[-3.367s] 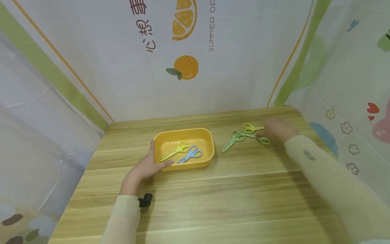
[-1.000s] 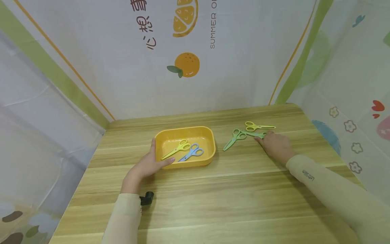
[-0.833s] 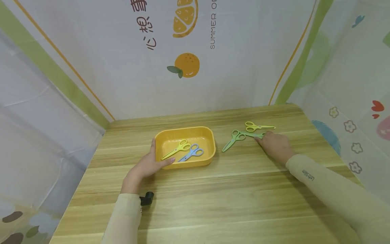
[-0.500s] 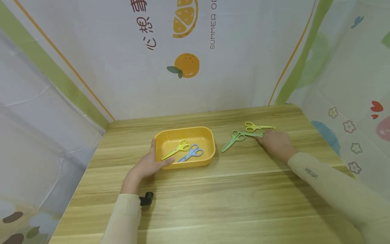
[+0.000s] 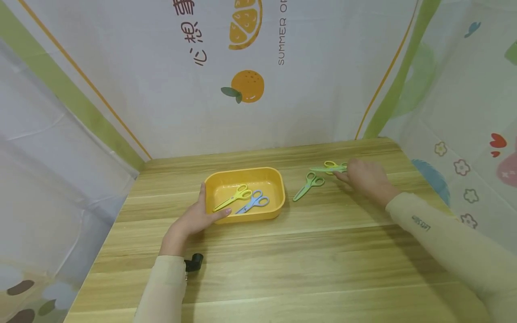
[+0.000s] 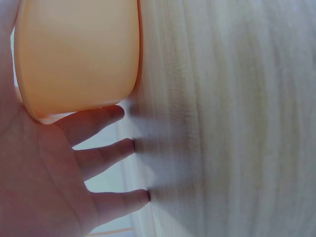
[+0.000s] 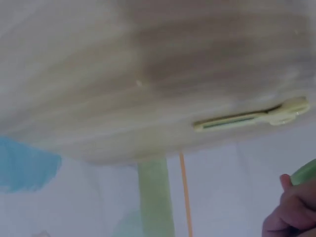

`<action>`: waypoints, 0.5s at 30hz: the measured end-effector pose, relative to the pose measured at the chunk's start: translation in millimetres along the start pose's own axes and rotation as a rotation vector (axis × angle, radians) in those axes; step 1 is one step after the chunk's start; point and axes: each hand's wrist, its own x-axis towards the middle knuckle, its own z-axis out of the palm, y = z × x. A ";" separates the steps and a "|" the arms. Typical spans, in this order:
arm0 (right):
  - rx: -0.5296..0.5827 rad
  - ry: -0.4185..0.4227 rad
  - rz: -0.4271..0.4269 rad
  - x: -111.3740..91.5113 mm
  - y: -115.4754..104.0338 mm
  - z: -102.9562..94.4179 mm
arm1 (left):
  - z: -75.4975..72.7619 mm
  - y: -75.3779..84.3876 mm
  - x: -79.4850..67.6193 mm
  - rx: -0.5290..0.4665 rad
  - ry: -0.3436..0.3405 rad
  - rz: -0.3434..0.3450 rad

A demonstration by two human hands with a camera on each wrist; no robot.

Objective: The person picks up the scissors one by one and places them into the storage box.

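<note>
My left hand [image 5: 195, 220] holds the near left corner of a yellow box [image 5: 252, 218], thumb over the front rim and index finger along the end wall. In the left wrist view the other visible fingers spread straight, tips down at the wood. Inside the box lie yellow scissors [image 5: 238, 196] and blue scissors [image 5: 255, 201]. At the back right, my right hand [image 5: 367, 178] pinches green scissors [image 5: 321, 170] by the handle end, blades pointing left. These overlap yellow scissors [image 7: 281, 112] in the head view. Another pair of green scissors [image 5: 309, 185] lies just in front.
The wooden table [image 5: 258, 269] ends at a white printed curtain [image 5: 307, 89] behind and more cloth on both sides. A black wrist-camera mount [image 5: 194, 263] sticks out by the left sleeve.
The right hand has pulled the green scissors up and back from the table, over the yellow pair. The front green scissors shifted slightly left. The left hand stays on the box.
</note>
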 end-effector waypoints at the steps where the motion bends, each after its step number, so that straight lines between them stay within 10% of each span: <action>1: -0.003 0.013 -0.014 0.8 -1.1 -2.0 | -0.2 0.0 0.0 0.000 0.000 0.001; 15: -0.049 0.115 -0.101 8.4 -18.1 -20.3 | 0.0 -2.2 1.5 0.000 0.008 0.004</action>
